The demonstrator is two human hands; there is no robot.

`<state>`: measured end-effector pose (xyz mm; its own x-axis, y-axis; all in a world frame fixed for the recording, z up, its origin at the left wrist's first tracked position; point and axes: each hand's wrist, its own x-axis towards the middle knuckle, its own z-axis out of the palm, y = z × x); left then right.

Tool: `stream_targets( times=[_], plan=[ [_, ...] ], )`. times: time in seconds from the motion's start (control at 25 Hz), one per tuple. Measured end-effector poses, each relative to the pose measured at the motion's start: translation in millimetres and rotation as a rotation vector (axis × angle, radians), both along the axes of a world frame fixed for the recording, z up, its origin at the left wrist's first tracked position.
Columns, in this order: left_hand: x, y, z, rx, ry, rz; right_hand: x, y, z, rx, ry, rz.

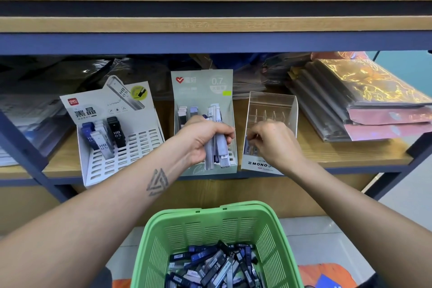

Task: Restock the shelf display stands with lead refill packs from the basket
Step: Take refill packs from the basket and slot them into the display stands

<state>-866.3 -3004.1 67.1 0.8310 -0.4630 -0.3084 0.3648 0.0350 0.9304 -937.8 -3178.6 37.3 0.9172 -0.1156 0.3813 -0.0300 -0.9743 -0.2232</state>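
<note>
Stationery shop shelving, wood boards on a blue metal frame [210, 42]; three display stands on the lower shelf: white slotted cardboard stand [121, 147] at left with roughly five HB 0.5 packs, pale green cardboard stand [203, 91] in the middle, clear acrylic stand [272, 105] at right. Left hand [201, 140] clenched round a bundle of grey and blue lead refill packs [219, 147], about four or five, exact count unclear, long axes near upright, lower ends hanging before the green stand's front slots. Right hand [273, 140] is at the acrylic stand's front row, fingertips pinched together at a pack there; cannot tell if it grips it. One or two packs show through the acrylic front; rear dividers look unfilled. Bundle lies just left of the right fingers, so right hand is nearer for the next pick. Green plastic basket [163, 229] below, between the forearms, holds many more packs, too jumbled to count. Likely early in restock.
</note>
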Motion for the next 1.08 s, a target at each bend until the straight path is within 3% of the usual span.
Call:
stream_targets(
  times=[0.12, 0.24, 0.36, 0.44, 0.52, 0.72, 1.08],
  plan=[
    [-0.5, -0.5, -1.7, 0.013, 0.018, -0.031, 0.4, 0.3, -2.3, -0.055, -0.019, 0.011],
    [-0.4, 0.0, -2.8, 0.004, 0.090, -0.092, 4.0, -1.7, 3.4, 0.055, -0.045, -0.017],
    [-0.7, 2.2, -1.5, -0.013, 0.145, -0.138, 7.7, 6.8, 17.3, 0.452, -0.037, 0.014],
    [-0.6, 4.1, 1.0, -0.036, 0.161, -0.122, 5.5, 17.1, 25.1, 0.895, 0.126, 0.096],
    [0.6, 7.5, 3.2, -0.053, 0.158, -0.066, 2.1, 25.4, 28.3, 1.133, 0.292, 0.165],
    [4.2, 27.7, 9.7, -0.062, 0.118, 0.063, 7.2, 46.3, 31.9, 1.125, 0.408, 0.251],
    [15.8, 40.7, 10.7, -0.084, 0.157, 0.119, 18.4, 47.5, 37.7, 1.110, 0.355, 0.221]
  ],
)
